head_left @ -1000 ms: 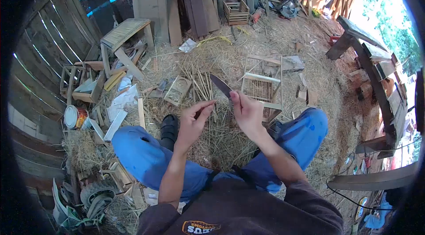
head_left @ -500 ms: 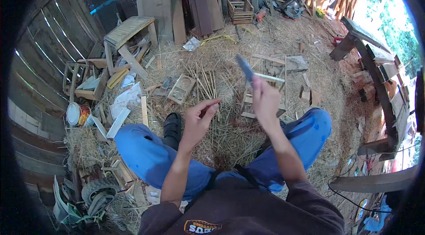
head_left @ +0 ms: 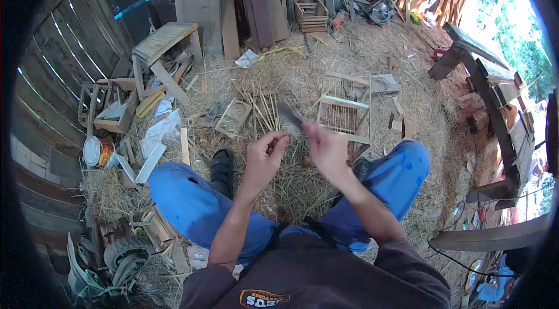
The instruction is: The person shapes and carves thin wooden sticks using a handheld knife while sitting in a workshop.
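Observation:
My right hand [head_left: 327, 152] is wrapped round the handle of a knife [head_left: 290, 115], whose dark blade points up and left, above my left hand. My left hand [head_left: 265, 160] is closed with thumb and fingertips pinched together; what it may hold is too small to make out. Beyond the hands, several thin sticks [head_left: 263, 112] lie on the straw-covered floor. A wooden frame with thin bars [head_left: 347, 102] lies behind my right hand, and a small wooden piece [head_left: 234, 118] rests left of the sticks.
A slatted stool [head_left: 165, 41] stands at the back left, and a paint can [head_left: 98, 152] is at the left. A small crate [head_left: 311, 16] and a circular saw [head_left: 381, 12] lie near the back boards. A wooden bench [head_left: 495, 105] runs along the right.
My right hand and the knife have moved left and down, closer to my left hand. My left hand keeps its pinch, nearly in the same place. The view has shifted slightly.

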A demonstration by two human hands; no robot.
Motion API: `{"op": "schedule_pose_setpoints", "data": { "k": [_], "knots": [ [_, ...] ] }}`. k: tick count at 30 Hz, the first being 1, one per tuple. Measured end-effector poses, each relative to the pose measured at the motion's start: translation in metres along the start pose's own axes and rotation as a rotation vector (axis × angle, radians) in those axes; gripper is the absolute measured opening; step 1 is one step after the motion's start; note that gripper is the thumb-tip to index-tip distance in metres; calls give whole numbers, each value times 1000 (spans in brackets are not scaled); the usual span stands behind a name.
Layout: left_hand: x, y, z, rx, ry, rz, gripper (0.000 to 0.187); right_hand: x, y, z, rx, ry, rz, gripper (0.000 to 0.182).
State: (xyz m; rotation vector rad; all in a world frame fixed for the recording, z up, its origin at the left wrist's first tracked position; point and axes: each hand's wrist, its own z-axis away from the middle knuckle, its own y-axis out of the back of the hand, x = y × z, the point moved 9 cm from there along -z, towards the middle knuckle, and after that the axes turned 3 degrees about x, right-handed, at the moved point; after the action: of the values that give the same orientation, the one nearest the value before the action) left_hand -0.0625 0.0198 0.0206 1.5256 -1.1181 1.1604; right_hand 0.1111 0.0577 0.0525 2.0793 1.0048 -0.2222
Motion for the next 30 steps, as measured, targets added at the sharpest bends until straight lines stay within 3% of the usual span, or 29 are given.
{"op": "schedule_pose_setpoints", "data": {
  "k": [2,3,6,10,11,14,15,18,22,23,26,30],
  "knots": [
    [-5,3,1,16,37,18,22,-14,-9,0,-74,-42,-29,16],
    [-4,4,0,15,12,1,22,-6,-3,-8,34,-83,-72,19],
    [-1,3,0,3,-53,-49,21,31,10,-25,20,-285,83,23],
    [3,-3,2,15,-109,-37,20,-17,3,1,-50,-47,-26,30],
    [3,-2,2,24,-115,-25,21,-16,-5,3,-106,-3,66,29],
    [9,3,3,16,-96,-88,21,13,9,-18,114,-118,20,26],
    [11,3,4,14,-114,-94,21,25,15,-27,4,-298,63,23],
    [11,-1,7,2,-130,-99,21,6,6,-7,50,-77,59,22],
    [3,3,6,10,-79,-111,20,0,-3,-3,-42,-90,23,21],
    [3,4,6,9,-68,-121,20,5,0,-8,20,-117,-18,23],
    [12,0,6,27,-193,-93,19,24,8,-18,63,-258,12,24],
    [7,-1,6,3,-130,-139,19,-7,-6,6,-37,-11,65,31]
  ]
}}
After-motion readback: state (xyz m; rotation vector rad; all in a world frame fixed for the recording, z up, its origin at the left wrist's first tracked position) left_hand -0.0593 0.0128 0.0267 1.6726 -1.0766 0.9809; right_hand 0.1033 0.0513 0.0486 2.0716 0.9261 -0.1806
